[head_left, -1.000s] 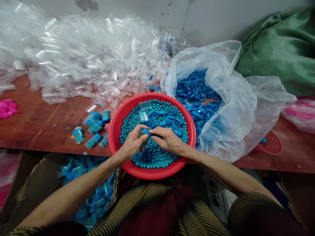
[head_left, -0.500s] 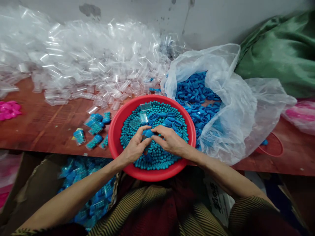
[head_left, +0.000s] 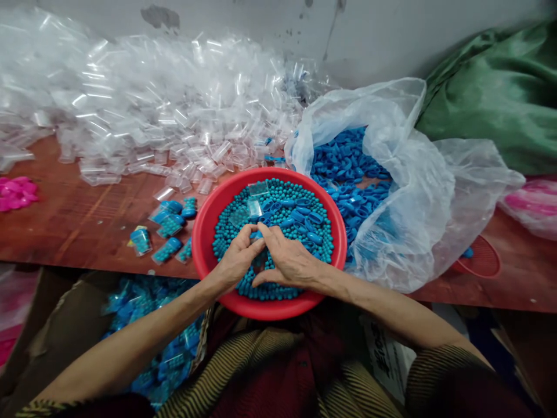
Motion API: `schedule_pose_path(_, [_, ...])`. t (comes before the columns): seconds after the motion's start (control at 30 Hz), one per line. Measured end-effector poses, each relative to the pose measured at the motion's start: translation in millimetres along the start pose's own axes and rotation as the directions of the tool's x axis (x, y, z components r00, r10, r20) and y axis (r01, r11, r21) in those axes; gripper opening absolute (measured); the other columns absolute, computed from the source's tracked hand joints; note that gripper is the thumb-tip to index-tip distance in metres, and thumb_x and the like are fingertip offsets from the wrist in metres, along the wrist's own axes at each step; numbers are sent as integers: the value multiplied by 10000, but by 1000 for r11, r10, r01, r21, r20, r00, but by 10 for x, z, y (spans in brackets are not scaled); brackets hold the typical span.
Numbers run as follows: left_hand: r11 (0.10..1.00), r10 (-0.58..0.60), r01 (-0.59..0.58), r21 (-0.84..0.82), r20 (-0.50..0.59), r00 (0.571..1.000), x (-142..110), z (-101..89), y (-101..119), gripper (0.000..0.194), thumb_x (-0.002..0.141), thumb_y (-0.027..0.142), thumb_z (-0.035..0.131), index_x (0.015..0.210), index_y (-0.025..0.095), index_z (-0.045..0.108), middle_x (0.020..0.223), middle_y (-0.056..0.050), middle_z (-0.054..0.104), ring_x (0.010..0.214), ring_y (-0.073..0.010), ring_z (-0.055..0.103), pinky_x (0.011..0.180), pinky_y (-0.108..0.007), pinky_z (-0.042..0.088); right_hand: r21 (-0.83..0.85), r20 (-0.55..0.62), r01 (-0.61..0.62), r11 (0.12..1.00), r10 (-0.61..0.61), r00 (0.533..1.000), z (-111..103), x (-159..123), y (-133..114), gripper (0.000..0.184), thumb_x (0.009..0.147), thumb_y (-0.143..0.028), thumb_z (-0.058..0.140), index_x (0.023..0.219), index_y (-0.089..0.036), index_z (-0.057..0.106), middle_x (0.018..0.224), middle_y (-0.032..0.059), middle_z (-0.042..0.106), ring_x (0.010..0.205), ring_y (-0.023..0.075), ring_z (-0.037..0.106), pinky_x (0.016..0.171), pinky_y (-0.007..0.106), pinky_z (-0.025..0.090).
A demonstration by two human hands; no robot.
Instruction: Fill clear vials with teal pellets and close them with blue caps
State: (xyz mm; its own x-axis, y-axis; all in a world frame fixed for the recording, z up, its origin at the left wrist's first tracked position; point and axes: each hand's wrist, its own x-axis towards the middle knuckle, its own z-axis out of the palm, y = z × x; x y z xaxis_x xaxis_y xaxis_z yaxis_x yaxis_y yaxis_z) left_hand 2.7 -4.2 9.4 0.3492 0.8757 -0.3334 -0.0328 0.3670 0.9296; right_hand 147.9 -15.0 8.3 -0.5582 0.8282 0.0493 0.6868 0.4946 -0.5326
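A red basin (head_left: 204, 223) rests at the table's near edge, filled with teal beads (head_left: 278, 191), blue caps (head_left: 300, 216) and a few clear tubes (head_left: 257, 189). Both hands meet over its middle. My left hand (head_left: 235, 261) grips a small clear tube of beads, mostly hidden under the fingers. My right hand (head_left: 289, 261) lies across it, fingers pressing a blue cap (head_left: 257, 234) onto the tube's top.
A big heap of empty clear tubes (head_left: 143, 110) covers the back left. An open plastic bag of blue caps (head_left: 348, 168) stands right of the basin. Several filled capped tubes (head_left: 167, 223) lie left of it. A box of finished tubes (head_left: 148, 331) sits below; green cloth (head_left: 491, 93) is far right.
My right hand has rolled over the tube, its palm now down over the cap that was plainly visible between the fingertips before. The left hand stays in place.
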Motion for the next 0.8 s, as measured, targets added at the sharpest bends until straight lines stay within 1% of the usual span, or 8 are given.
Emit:
schedule_pose_path(0.1, [998,1,0,-66,9,1000,-8,14,-10,438,740,420,635,1068,207,438,608,74,456,522,-71,437,524,-193,366,-88,-35,-65,994,62,997,13,6,-48,745,794,-408,548,1358,-76,191,1112,200,497,870,279,592,603,383,514])
schedule_pose_path(0.2, [997,11,-10,-81,7,1000,-12,35,-7,418,731,424,640,1037,211,449,614,71,457,526,-73,429,526,-194,363,-141,-83,-85,986,74,994,32,23,-80,699,775,-386,523,1327,-66,236,1065,183,509,825,265,589,568,357,502])
schedule_pose_path(0.4, [997,39,-47,-62,-134,990,31,123,-11,291,717,363,646,874,202,461,592,73,420,556,-77,405,532,-183,344,-215,-13,-6,976,4,1000,-12,95,-18,624,751,-401,520,1226,-31,357,979,156,519,720,242,573,507,333,471])
schedule_pose_path(0.53, [996,81,-75,41,-175,981,131,111,-58,265,719,353,621,874,202,468,592,73,404,550,-81,404,524,-186,339,-198,16,-31,980,35,999,-10,171,4,652,756,-453,539,1229,-43,359,1037,174,506,756,246,577,544,345,481])
schedule_pose_path(0.6, [986,107,-80,145,-193,975,177,49,-56,250,723,353,606,869,189,485,618,64,426,559,-81,412,523,-187,343,-156,42,-48,987,55,998,-4,223,9,682,773,-451,544,1273,-42,323,1071,183,505,777,250,587,577,356,490])
schedule_pose_path(0.67, [964,133,-84,252,-183,974,189,-72,-4,245,727,346,596,878,178,501,662,50,468,574,-81,429,525,-189,354,-88,80,-22,996,29,996,-17,271,33,709,803,-449,537,1331,-60,267,1129,193,500,831,258,597,638,371,496])
schedule_pose_path(0.73, [940,144,-82,331,-168,975,151,-269,97,270,737,337,583,942,180,504,694,41,500,564,-79,445,514,-190,368,-33,94,-2,999,5,996,-51,298,83,714,835,-449,522,1377,-94,221,1205,201,484,916,267,593,709,379,490])
schedule_pose_path(0.8, [911,181,-72,407,-237,954,67,-540,220,305,759,319,553,1028,190,492,712,36,518,530,-70,447,492,-188,374,-33,103,-4,999,7,995,-91,292,143,608,871,-396,504,1366,-120,282,1222,185,504,976,261,581,754,368,472])
